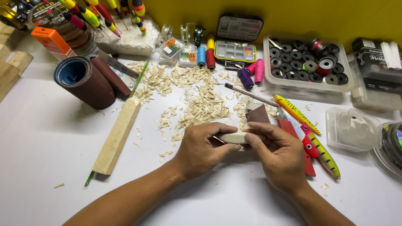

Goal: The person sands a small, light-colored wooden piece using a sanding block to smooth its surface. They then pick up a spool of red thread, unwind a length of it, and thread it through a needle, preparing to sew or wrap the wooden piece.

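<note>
My left hand [201, 148] and right hand [278, 157] are both closed around the carved wood piece [233, 137], just below the shavings [197, 100]. Pressing unevenly could flatten its curve, or it could slip toward the lures [316, 146].

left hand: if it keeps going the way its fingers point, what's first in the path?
The left hand points right, across the pale carved wood piece it grips. Straight on, it would meet the right hand first, which already touches that piece. Depth unclear, but they look level.
</note>
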